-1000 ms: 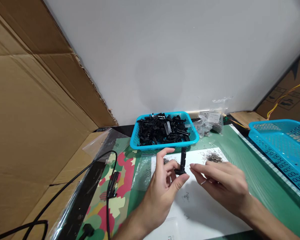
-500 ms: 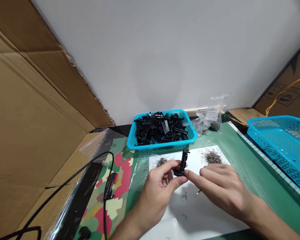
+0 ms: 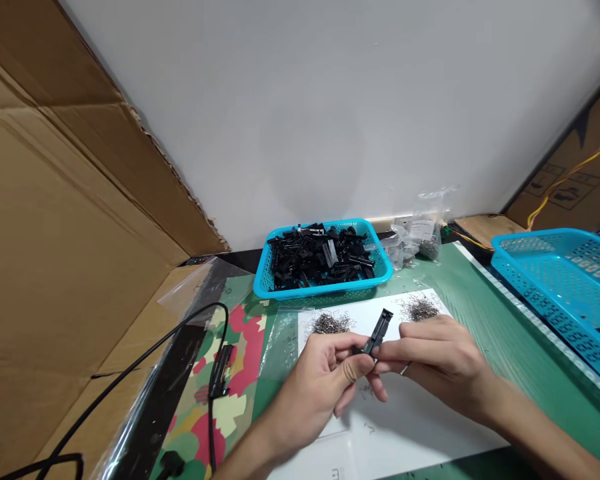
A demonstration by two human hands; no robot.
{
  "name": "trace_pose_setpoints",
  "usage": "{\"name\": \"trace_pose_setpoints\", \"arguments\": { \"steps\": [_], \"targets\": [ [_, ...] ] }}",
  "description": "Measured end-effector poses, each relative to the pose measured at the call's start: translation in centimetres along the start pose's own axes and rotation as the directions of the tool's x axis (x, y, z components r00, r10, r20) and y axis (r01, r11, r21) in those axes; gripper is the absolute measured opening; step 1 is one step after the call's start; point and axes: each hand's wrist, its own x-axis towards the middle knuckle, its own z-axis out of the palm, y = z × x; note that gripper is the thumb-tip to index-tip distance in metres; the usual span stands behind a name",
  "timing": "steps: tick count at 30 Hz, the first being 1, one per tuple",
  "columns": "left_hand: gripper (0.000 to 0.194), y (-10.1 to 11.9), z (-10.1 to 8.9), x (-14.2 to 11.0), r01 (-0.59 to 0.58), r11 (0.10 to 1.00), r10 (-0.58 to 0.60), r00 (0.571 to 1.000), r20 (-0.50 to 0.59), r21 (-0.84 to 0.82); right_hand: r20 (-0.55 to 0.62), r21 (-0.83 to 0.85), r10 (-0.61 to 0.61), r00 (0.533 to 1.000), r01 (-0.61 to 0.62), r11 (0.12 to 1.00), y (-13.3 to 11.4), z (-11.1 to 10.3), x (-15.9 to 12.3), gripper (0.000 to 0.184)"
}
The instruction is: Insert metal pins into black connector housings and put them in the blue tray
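Note:
A slim black plastic part (image 3: 379,331) is pinched between the thumb and fingers of my left hand (image 3: 325,377), its long end slanting up and to the right. My right hand (image 3: 443,353) presses its fingertips against the lower side of that part. A thin metal tool (image 3: 405,368) is tucked in the curled fingers of my right hand; only a short length shows, so its kind is unclear. Beneath both hands lies a white sheet (image 3: 405,427). On it are a pile of small bent metal wires (image 3: 330,323) and a second wire pile (image 3: 421,309).
A blue basket (image 3: 325,292) full of black plastic parts stands against the wall. Another blue basket (image 3: 545,267) is at the right. Clear bags (image 3: 423,240) sit behind the sheet. A black cable (image 3: 165,340) and a black part (image 3: 221,372) are on the left.
The black part has gone from nearly upright to leaning right and turned in my left hand. My right fingers have closed in beside it, and the metal tool's tip has shifted up.

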Motion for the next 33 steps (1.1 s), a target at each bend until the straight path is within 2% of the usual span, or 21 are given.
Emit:
{"name": "trace_pose_setpoints", "arguments": {
  "steps": [7, 10, 14, 17, 19, 22, 24, 26, 29, 33],
  "targets": [
    [0.052, -0.4, -0.6, 0.0, -0.015, 0.999, 0.018, 0.997, 0.079, -0.031, -0.024, 0.037, 0.059, 0.998, -0.058, 0.998, -0.1, 0.3, -0.1, 0.002],
    [0.052, -0.7, -0.8, -0.1, -0.012, 1.0, 0.014, 0.997, 0.082, -0.026, -0.036, 0.084, 0.084, 0.996, -0.081, 0.993, -0.1, 0.1, 0.1, 0.008],
    [0.055, -0.8, -0.9, -0.3, 0.003, 1.0, 0.0, 0.993, 0.118, -0.026, 0.048, 0.174, 0.061, 0.997, -0.069, 0.982, 0.1, -0.3, 0.1, 0.016],
    [0.059, -0.7, -0.7, -0.3, 0.023, 1.0, -0.022, 0.991, 0.131, -0.001, 0.108, 0.126, 0.047, 0.993, -0.06, 0.99, 0.1, -0.8, -0.1, 0.016],
    [0.057, -0.5, -0.5, -0.3, -0.009, 0.996, 0.002, 0.997, 0.082, 0.09, 0.132, 0.039, 0.033, 0.991, -0.039, 0.998, 0.3, -1.1, -0.3, 0.017],
    [0.047, -0.5, -0.4, -0.2, -0.08, 0.959, 0.102, 0.992, -0.07, 0.273, 0.174, -0.083, 0.036, 0.984, -0.021, 0.996, 0.6, -1.6, -0.5, 0.02],
    [0.033, -0.7, -0.4, -0.1, -0.074, 0.922, 0.152, 0.972, -0.18, 0.379, 0.195, -0.166, 0.042, 0.98, -0.009, 0.986, 0.8, -1.8, -0.7, 0.023],
    [0.034, -1.0, -0.6, 0.0, -0.064, 0.869, 0.215, 0.942, -0.259, 0.491, 0.204, -0.231, 0.038, 0.978, 0.01, 0.973, 1.0, -1.8, -0.8, 0.024],
    [0.025, -1.5, -0.9, 0.0, -0.112, 0.761, 0.345, 0.904, -0.252, 0.639, 0.233, -0.274, 0.031, 0.972, 0.035, 0.961, 1.1, -1.5, -1.0, 0.025],
    [0.012, -1.6, -1.0, 0.0, -0.127, 0.679, 0.373, 0.908, -0.19, 0.724, 0.342, -0.288, 0.096, 0.935, 0.008, 0.958, 0.9, -1.2, -0.9, 0.03]
  ]
}}
